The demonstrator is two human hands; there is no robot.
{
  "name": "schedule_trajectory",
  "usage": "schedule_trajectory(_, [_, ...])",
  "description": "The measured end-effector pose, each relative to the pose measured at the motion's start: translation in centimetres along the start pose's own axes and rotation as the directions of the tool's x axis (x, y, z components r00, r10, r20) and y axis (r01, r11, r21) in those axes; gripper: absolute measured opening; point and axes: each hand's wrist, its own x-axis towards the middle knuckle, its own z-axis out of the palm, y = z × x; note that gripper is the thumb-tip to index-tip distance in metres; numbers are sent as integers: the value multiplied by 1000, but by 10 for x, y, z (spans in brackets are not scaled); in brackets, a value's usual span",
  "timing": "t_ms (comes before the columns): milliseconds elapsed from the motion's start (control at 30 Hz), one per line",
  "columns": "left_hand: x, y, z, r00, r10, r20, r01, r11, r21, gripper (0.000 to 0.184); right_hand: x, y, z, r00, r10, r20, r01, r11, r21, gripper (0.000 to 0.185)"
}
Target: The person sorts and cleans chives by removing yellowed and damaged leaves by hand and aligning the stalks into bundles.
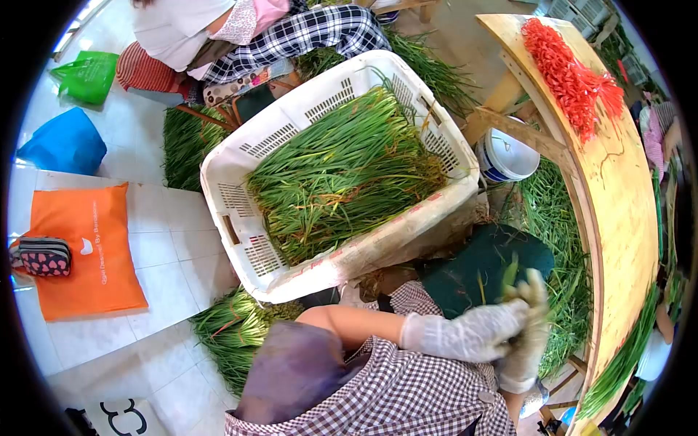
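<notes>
Far left of the grip lies an orange bag (87, 251); nearer, a chive-like bundle (236, 330). Up-left, a white plastic crate (385, 254) holds heaped chive-like greens (342, 182). The left gloved hand (472, 333) overlaps the blurred right gloved hand (529, 330); whether either pinches the green blades (511, 270) just above their fingers, I cannot tell. Rightward, a wooden tabletop (618, 203) carries red plastic strips (563, 69).

The hands (471, 333) are blurred, their hold on the leaves (510, 274) unclear.
</notes>
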Motion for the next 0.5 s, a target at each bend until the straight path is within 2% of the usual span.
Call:
schedule_trajectory(33, [3, -1, 14, 979, 190, -77, -193, 980, -37, 50, 6, -8, -26, 986, -32, -165, 20, 997, -74, 54])
schedule_trajectory(67, [10, 1, 12, 968, 243, 65, -228, 956, -187, 55, 6, -15, -46, 936, -62, -348, 29, 995, -99, 40])
schedule_trajectory(100, [21, 5, 4, 929, 313, 199, -236, 913, -334, 59, 4, -9, -93, 950, -183, -255, 176, 983, -49, 39])
schedule_trajectory(133, [23, 17, -11, 935, 241, 259, -135, 920, -369, 57, 2, -13, -142, 974, -197, -109, 178, 971, -161, 37])
schedule_trajectory(167, [23, 14, -22, 932, 244, 267, -132, 917, -377, 57, -7, -12, -185, 979, -184, -91, 148, 941, -305, 37])
schedule_trajectory(200, [24, 7, -33, 949, 235, 211, -163, 936, -313, 55, -17, -12, -226, 983, -170, -74, 121, 889, -443, 37])
schedule_trajectory(233, [24, -1, -45, 961, 231, 151, -189, 951, -246, 54, -21, -15, -255, 994, -70, -84, 25, 892, -452, 36])
schedule_trajectory(300, [16, -25, -82, 996, 92, 9, -91, 993, -78, 51, -12, -8, -306, 980, 39, -194, -140, 831, -538, 31])
schedule_trajectory(333, [8, -36, -103, 998, 10, -65, -7, 999, 42, 51, -11, -3, -313, 979, 40, -201, -145, 829, -541, 31])
schedule_trajectory(367, [0, -47, -127, 986, -63, -153, 87, 984, 158, 51, -4, 6, -322, 974, 36, -222, -175, 739, -650, 33])
schedule_trajectory(433, [-9, -62, -173, 884, -359, -300, 453, 815, 361, 62, 12, 32, -327, 967, 32, -255, -234, 517, -823, 41])
schedule_trajectory(500, [-62, -126, -213, 824, -163, -542, 520, 596, 611, 81, 28, 56, -326, 959, 21, -282, -278, 251, -927, 50])
